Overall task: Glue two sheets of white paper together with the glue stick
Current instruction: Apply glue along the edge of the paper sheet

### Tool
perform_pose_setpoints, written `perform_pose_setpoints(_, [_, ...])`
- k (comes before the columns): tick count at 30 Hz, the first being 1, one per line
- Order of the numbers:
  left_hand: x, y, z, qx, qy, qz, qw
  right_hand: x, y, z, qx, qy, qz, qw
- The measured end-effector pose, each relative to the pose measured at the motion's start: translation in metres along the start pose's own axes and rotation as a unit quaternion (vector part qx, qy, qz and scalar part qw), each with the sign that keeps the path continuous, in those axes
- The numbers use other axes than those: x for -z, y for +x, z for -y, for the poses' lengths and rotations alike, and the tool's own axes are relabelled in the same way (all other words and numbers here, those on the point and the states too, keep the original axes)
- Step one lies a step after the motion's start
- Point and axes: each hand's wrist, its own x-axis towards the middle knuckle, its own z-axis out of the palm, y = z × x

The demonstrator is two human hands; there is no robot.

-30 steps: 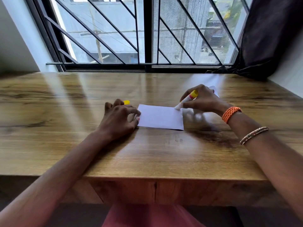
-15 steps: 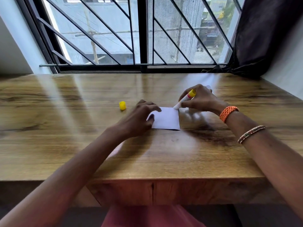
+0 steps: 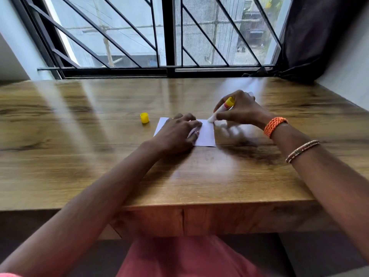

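- The white paper (image 3: 206,132) is my landmark: it lies flat on the wooden table (image 3: 79,136), well back from the table's near edge and clear of the window frame (image 3: 167,70) beyond it.
- Nearer to me than the paper, the tabletop is bare wood right down to the front edge; left of the paper it is open too, apart from one small thing.
- That thing is the yellow cap (image 3: 144,117), standing just off the paper's far-left corner, apart from the sheet and not touching it.
- Right of the paper, a dark curtain (image 3: 319,37) hangs at the table's far corner, well away from the sheet.
- My left hand (image 3: 175,134) lies palm down over the left part of the paper, fingers spread and loosely flat, pressing the sheet and gripping nothing; my forearm reaches in from the near left.
- My right hand (image 3: 242,110) sits at the paper's far-right corner, fingers curled tight around the glue stick (image 3: 220,109).
- The stick is tilted, yellow end up and away, white tip down on the paper's far-right corner.
- A second white piece shows just behind my right hand; I cannot tell what it is.
- My right wrist, past the paper's right edge, carries an orange band (image 3: 274,126) and a thin bead bracelet (image 3: 302,150).
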Motion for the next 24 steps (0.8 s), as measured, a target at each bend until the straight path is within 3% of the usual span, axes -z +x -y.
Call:
perform_pose_setpoints(13, [-0.003,0.0,-0.002,0.01,0.023,0.003,1.0,-0.002,-0.024,0.006,-0.002,0.018,-0.005,1.0])
perform_pose_setpoints(24, [-0.002,-0.003,-0.003,0.019,-0.021,-0.016,0.999,-0.003,-0.055,0.016,0.004,0.028,-0.001,1.0])
